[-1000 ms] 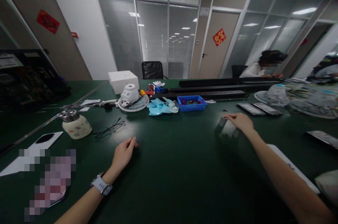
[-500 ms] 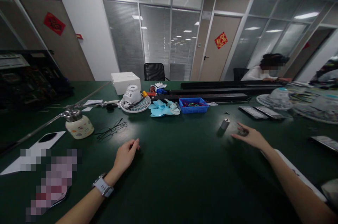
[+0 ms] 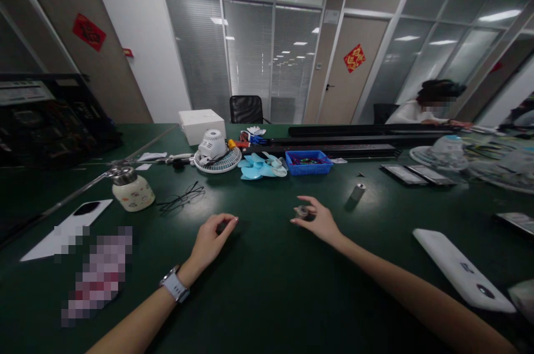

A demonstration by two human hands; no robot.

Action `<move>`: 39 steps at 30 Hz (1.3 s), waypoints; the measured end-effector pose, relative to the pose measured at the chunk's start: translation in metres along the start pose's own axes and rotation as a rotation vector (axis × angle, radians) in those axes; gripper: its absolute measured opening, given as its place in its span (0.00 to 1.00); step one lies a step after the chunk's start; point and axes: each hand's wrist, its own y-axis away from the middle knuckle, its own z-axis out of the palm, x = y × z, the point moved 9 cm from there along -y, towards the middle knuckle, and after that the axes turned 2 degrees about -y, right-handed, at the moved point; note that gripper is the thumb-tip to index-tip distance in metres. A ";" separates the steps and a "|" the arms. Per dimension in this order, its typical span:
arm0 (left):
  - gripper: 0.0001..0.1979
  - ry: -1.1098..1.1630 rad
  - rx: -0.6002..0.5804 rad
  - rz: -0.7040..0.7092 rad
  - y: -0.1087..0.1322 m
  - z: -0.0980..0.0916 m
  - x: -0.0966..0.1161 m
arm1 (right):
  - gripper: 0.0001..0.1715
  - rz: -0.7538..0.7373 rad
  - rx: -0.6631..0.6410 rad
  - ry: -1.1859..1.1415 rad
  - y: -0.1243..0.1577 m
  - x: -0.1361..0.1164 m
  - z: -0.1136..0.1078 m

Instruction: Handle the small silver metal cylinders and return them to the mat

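My right hand is right of centre over the dark green table, its fingers curved round a small round metal piece. To its right a small silver cylinder stands upright on the table. My left hand, with a watch on the wrist, is left of centre. Its thumb and index finger are close together, and I cannot make out anything between them. Light blue fan blades and a blue tray of small coloured parts lie beyond the hands.
A patterned jar, glasses and a phone are at the left. A white fan part sits near a white box. A white elongated casing lies at the right. A person sits at the far right.
My right hand has moved left, away from the silver cylinder, carrying the small round piece. My left hand has shifted slightly right. The white casing at the right is now uncovered.
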 end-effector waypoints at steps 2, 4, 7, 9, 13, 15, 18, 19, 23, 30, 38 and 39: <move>0.13 0.037 0.035 0.090 0.005 -0.001 0.017 | 0.43 -0.072 -0.097 -0.046 -0.001 -0.028 0.047; 0.13 0.061 0.060 0.163 0.011 -0.001 0.032 | 0.44 -0.123 -0.155 -0.084 0.000 -0.048 0.082; 0.14 0.041 0.069 0.225 0.017 0.003 0.049 | 0.41 -0.184 -0.195 -0.102 0.004 -0.065 0.113; 0.15 0.010 0.070 0.241 0.018 0.005 0.055 | 0.39 -0.211 -0.207 -0.101 0.007 -0.070 0.124; 0.14 -0.072 0.071 0.283 0.013 0.005 0.064 | 0.37 -0.205 -0.194 -0.080 0.010 -0.071 0.128; 0.09 -0.107 0.076 0.316 0.011 0.006 0.067 | 0.36 -0.194 -0.184 -0.059 0.009 -0.070 0.127; 0.03 -0.107 0.113 0.320 0.009 0.008 0.067 | 0.36 -0.192 -0.189 -0.038 0.008 -0.071 0.128; 0.03 -0.090 0.127 0.311 0.009 0.008 0.065 | 0.35 -0.195 -0.193 -0.036 0.008 -0.071 0.128; 0.04 0.036 0.172 0.244 0.007 0.004 0.056 | 0.36 -0.216 -0.197 -0.030 0.008 -0.070 0.127; 0.10 0.046 0.117 0.022 -0.009 -0.004 0.007 | 0.36 -0.231 -0.198 0.022 0.009 -0.071 0.127; 0.16 0.164 -0.077 -0.061 -0.011 0.017 -0.019 | 0.30 -0.164 -0.141 0.094 0.005 -0.043 0.068; 0.16 0.160 -0.076 -0.063 -0.011 0.017 -0.019 | 0.29 -0.140 -0.105 0.104 0.004 -0.030 0.049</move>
